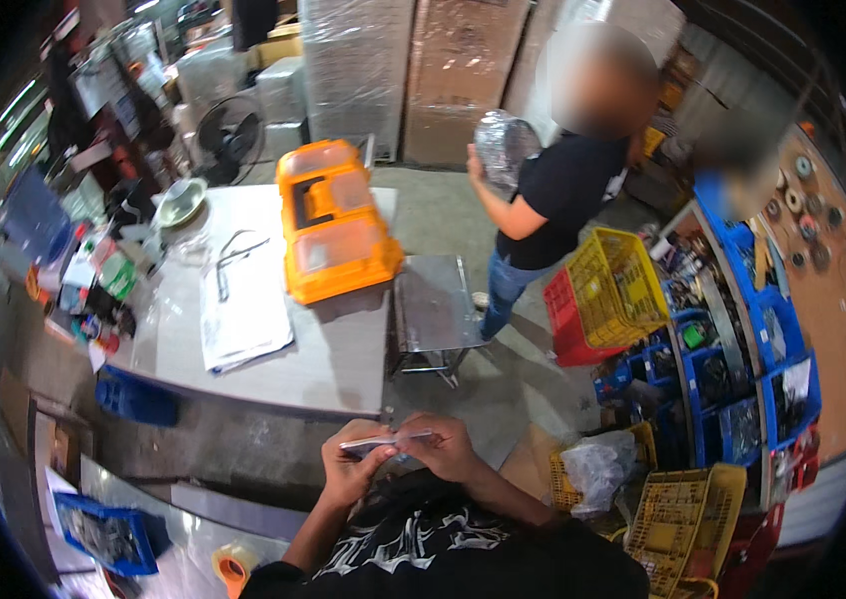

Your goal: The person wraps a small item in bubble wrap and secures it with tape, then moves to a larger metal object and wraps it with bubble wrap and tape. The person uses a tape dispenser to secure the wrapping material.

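Observation:
Close in front of my chest, my left hand (349, 471) and my right hand (445, 451) meet with their fingers closed. Between them is a small, thin, flat, pale piece (367, 440), seen nearly edge-on. Its left part sticks out over the left fingers, and the right fingertips pinch its other end. What exactly it is I cannot make out. Both hands are just past the near edge of the grey-white table (343, 369).
An orange toolbox (341, 225), papers (243, 324) and a bowl (181, 203) rest on the table. Beside it stands a metal stool (433, 299). A person (572, 190) holds a foil-wrapped bundle (506, 150) near a yellow crate (614, 285). Blue parts bins (717, 379) line the right.

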The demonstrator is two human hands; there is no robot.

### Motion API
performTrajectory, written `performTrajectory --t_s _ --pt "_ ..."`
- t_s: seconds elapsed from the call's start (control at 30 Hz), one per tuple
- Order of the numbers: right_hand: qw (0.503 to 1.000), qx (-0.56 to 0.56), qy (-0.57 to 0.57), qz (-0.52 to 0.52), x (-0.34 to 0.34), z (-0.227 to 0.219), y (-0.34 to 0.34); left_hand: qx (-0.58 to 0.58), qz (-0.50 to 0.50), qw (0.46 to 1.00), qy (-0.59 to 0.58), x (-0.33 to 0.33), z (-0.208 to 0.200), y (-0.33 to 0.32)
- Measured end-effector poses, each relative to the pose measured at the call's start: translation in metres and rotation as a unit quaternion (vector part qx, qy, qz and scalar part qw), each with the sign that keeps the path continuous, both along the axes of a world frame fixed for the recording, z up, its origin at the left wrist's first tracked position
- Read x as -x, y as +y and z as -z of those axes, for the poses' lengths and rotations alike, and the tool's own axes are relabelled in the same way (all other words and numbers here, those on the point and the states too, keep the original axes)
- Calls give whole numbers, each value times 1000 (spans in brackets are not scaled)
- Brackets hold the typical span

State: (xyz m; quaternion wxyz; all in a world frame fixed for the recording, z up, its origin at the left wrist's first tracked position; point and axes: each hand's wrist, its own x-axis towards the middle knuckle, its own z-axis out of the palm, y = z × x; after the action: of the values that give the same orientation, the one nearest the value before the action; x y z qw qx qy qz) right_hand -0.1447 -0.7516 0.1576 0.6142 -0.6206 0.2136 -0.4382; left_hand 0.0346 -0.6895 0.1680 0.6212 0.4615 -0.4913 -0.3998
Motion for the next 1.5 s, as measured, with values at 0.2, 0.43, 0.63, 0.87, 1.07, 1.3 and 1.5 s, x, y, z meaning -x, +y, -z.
performTrajectory --t_s 0.2,0.43,0.63,0.87,1.07,1.3,1.5 --pt "1000 -19 6 17 40 -3 -36 24 17 1000 -11 35 3 -45" --pt "998 -41 -38 11 92 -6 -77 38 21 998 -46 89 -7 -89" --pt "999 -39 7 24 140 -7 -103 24 18 999 -38 137 -14 -117" --pt "999 -33 -28 27 169 -8 -119 52 -5 997 -56 171 -11 -134" --pt "993 3 18 121 182 -1 -124 10 81 997 -14 163 0 -155" --pt "973 -94 20 210 196 -4 -122 23 174 982 -70 167 -3 -202" --pt "965 -46 47 254 230 1 -139 30 239 966 -92 201 -15 -239"
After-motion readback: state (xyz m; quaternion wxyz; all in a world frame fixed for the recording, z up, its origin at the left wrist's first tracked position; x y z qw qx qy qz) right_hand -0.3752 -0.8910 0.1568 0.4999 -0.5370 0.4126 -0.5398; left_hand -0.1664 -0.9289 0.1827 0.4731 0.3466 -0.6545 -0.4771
